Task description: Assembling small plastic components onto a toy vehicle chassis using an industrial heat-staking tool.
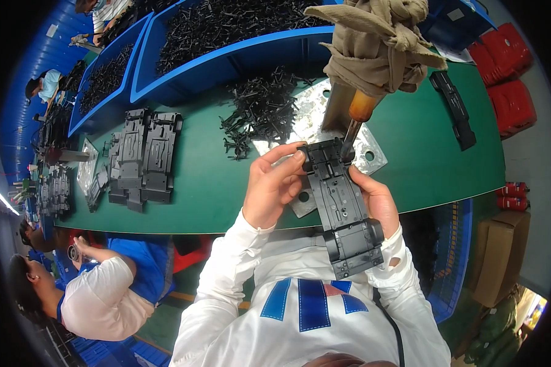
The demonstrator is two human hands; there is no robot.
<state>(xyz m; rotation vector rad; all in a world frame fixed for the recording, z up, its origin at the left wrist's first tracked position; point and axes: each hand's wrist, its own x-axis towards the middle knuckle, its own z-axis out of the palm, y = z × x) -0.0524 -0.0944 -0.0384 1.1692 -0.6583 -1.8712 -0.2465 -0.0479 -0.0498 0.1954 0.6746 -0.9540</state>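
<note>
Black plastic toy-car chassis (343, 205) was clamped between both hands, left hand (275, 186) at nine o'clock, right hand (378, 205) at three, its long axis running twelve to six, far end touching the wooden-handled tool tip (349, 139) above the green table (214, 177).

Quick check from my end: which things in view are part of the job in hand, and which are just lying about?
In the job:
- black plastic chassis, held by left hand and right hand
- cloth-wrapped tool's tip, touching the chassis's far end
- metal plate beneath

Lying about:
- loose pile of small black parts
- stacked chassis
- blue bins
- long black part
- red crates
</note>
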